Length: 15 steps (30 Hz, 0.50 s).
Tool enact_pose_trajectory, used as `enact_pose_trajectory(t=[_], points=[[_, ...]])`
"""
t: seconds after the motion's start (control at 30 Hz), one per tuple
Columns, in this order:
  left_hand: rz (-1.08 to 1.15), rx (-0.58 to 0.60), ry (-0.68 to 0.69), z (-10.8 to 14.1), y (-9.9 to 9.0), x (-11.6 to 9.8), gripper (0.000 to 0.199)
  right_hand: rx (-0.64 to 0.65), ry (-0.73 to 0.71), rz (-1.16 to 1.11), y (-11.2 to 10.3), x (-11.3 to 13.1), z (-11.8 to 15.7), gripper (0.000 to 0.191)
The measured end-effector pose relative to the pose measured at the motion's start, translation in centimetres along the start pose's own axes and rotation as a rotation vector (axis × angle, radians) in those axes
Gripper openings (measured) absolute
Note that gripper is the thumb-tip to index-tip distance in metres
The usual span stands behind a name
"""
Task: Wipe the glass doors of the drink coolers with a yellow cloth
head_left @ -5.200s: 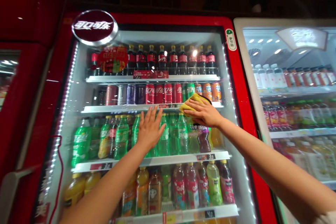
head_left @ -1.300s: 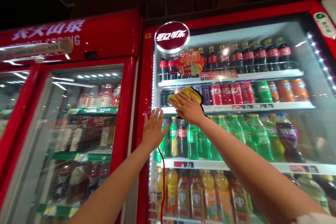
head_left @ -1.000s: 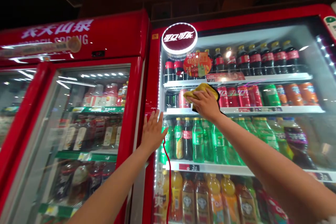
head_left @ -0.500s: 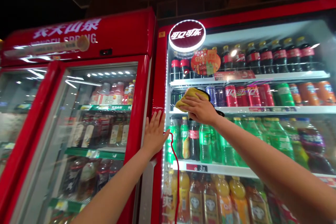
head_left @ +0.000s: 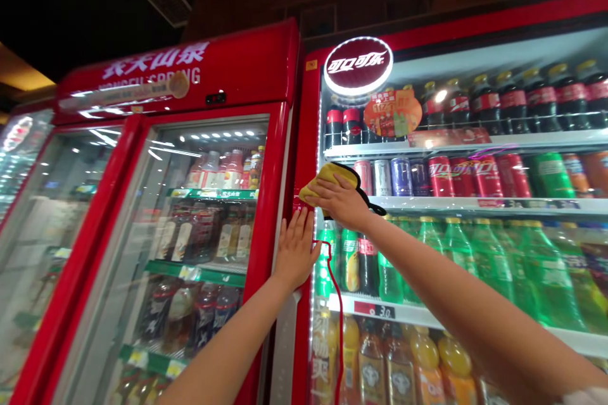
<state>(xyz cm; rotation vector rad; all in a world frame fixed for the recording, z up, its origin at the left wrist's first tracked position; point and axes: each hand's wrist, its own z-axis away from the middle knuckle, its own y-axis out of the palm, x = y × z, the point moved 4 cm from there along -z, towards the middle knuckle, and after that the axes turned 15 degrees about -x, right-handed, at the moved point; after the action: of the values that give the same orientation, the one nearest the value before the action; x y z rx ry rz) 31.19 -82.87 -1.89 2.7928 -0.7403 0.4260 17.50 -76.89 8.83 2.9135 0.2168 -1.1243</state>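
A yellow cleaning cloth with black edging (head_left: pixel 330 186) lies under my right hand (head_left: pixel 346 204), whose fingers press it against the glass door near its left frame. A black loop trails from the cloth's right corner. Just below and to the left, my left hand (head_left: pixel 297 252) is spread flat on the red door frame (head_left: pixel 308 107) of the right-hand drinks fridge, holding nothing. Behind the glass stand cans (head_left: pixel 441 176) and green bottles (head_left: pixel 482 250), partly hidden by my right arm.
A second red drinks fridge (head_left: pixel 280 126) stands to the left, its glass doors showing bottles on green-edged shelves. A lit round sign (head_left: pixel 358 66) and an orange sticker (head_left: pixel 393 114) are above my hands. A thin red line (head_left: pixel 341 329) runs down the right door.
My right hand has slid the cloth left across the glass to the door's frame, closer to my left hand. My left hand stays on the frame while the view has shifted left.
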Motion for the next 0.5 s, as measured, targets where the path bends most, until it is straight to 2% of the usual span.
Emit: enact_pose_trajectory(t=[0.1,0.2,0.3,0.37,0.5], points=[[0.002,-0.021,0.005,0.3,0.1,0.1,0.075,0.018,-0.025,0.023,0.3,-0.5,-1.8,0.044],[0.005,-0.014,0.011,0.3,0.2,0.1,0.074,-0.015,0.084,0.061,0.8,-1.1,-4.2,0.044],[0.005,0.015,0.005,0.6,0.0,0.0,0.073,-0.047,0.176,0.090,1.1,-0.9,-5.0,0.045],[0.005,0.021,-0.007,1.1,-0.3,0.1,0.074,-0.023,0.128,0.071,1.2,0.0,-4.1,0.046],[-0.005,0.011,-0.015,2.4,-0.8,0.3,0.073,0.065,-0.067,-0.008,1.0,2.1,-1.8,0.044]])
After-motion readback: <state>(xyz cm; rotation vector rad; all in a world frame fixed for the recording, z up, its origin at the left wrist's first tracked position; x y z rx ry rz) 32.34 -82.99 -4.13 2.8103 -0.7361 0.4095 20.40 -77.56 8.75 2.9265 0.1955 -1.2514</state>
